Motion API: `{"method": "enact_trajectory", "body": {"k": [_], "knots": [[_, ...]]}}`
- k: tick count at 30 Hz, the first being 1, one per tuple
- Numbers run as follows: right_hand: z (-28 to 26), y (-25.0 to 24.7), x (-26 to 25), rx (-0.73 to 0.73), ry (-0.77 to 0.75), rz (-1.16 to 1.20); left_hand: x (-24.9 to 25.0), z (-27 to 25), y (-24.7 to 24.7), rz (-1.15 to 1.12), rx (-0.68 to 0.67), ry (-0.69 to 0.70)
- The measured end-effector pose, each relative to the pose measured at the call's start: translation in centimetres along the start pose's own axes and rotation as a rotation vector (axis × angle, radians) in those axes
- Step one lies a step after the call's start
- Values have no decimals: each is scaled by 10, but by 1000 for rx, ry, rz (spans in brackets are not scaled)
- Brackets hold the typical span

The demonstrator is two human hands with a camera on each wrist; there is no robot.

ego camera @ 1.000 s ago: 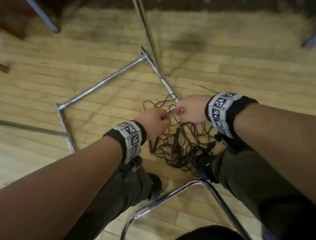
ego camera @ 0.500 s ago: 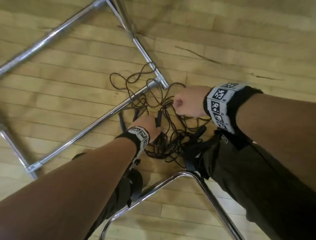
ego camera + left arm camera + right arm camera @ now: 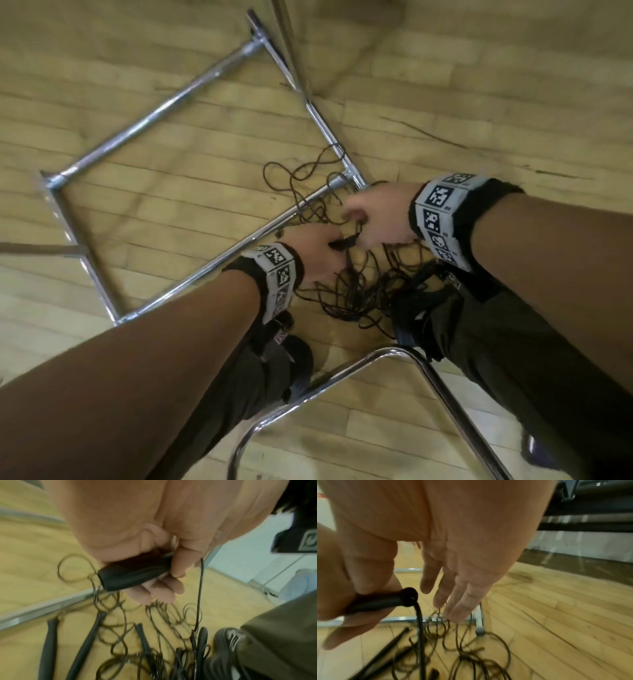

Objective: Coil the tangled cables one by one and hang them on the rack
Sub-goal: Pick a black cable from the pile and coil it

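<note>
Two hands work low over a tangle of thin black cables [image 3: 359, 291] heaped on a wooden floor [image 3: 171, 212], between the person's feet. Left hand [image 3: 317, 255] curls its fingers and thumb round a black handle-like end piece [image 3: 133, 573], from which a thin cable [image 3: 199, 588] drops into the heap; the wrist view shows this grip plainly. Right hand [image 3: 376, 216] sits just beside the left, almost touching it; its wrist view shows the fingers [image 3: 453, 591] hanging fairly straight and spread above the tangle with nothing gripped in them. That same view shows the left hand's black end piece and its cable close at the lower left. Several thicker black handle-shaped ends [image 3: 49, 649] lie among the loops. Some loops spill over a chrome bar of the rack base [image 3: 154, 116], a tubular metal frame lying on the floor just beyond the hands. Nearer the camera, a curved chrome tube [image 3: 342, 373] arches across the floor between the person's legs. Both wrists wear bands with black-and-white square markers [image 3: 442, 205]. Dark trousers [image 3: 513, 342] and dark shoes frame the heap on either side.
</note>
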State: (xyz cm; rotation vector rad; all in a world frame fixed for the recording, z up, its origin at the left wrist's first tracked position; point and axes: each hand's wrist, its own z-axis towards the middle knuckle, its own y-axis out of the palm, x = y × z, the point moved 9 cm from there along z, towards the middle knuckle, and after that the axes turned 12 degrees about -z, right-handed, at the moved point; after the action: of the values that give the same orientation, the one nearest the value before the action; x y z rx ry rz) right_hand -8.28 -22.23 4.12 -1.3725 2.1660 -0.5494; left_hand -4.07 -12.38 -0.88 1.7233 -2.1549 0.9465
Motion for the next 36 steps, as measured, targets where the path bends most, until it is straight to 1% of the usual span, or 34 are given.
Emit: {"method": "enact_trajectory", "body": {"k": [2,3,6,8,11,13,14,15,16,17,18,20,21,22,23,25,26,29,32,34,36], "knots": [[-24,-30,-23,47,-29,4,21,-41,-30,-213,17,38],[-39,-46,-31,93,-37,40,32,-62,-45,-326,34,68],[-93,-83,-44,234,-41,232,70,-134,-82,-616,75,201],[-120,-95,-47,269,-45,344,97,-174,-100,-878,41,326],[-180,-108,-48,401,-31,392,153,-253,-135,-1244,-41,614],[-211,-112,-46,482,-25,417,182,-305,-165,-1442,-91,790],[-224,-112,-45,509,-32,440,193,-328,-179,-1508,-84,850],[-234,-112,-44,533,-43,476,200,-344,-191,-1557,-42,874],[-242,-112,-41,558,-47,523,204,-354,-199,-1578,22,862],[-249,-113,-39,592,-45,570,206,-357,-202,-1562,99,821],[-255,-117,-36,626,-36,619,207,-356,-202,-1492,193,764],[-263,-123,-29,680,-4,669,205,-341,-197,-1214,369,646],[-265,-126,-27,701,10,667,204,-330,-191,-1089,393,614],[-264,-129,-24,719,21,665,203,-316,-183,-1009,367,604],[-262,-132,-20,731,31,661,200,-301,-175,-972,309,599],[-254,-139,-15,737,54,619,193,-273,-161,-995,210,581],[-250,-145,-16,735,58,584,190,-260,-156,-1019,192,574],[-237,-168,-27,728,20,459,181,-224,-151,-1020,213,564],[-223,-188,-37,735,-9,340,177,-207,-160,-950,251,557],[-217,-194,-29,770,56,288,175,-206,-177,-942,331,547],[-216,-194,-7,804,176,316,166,-206,-192,-1024,391,496]]}}
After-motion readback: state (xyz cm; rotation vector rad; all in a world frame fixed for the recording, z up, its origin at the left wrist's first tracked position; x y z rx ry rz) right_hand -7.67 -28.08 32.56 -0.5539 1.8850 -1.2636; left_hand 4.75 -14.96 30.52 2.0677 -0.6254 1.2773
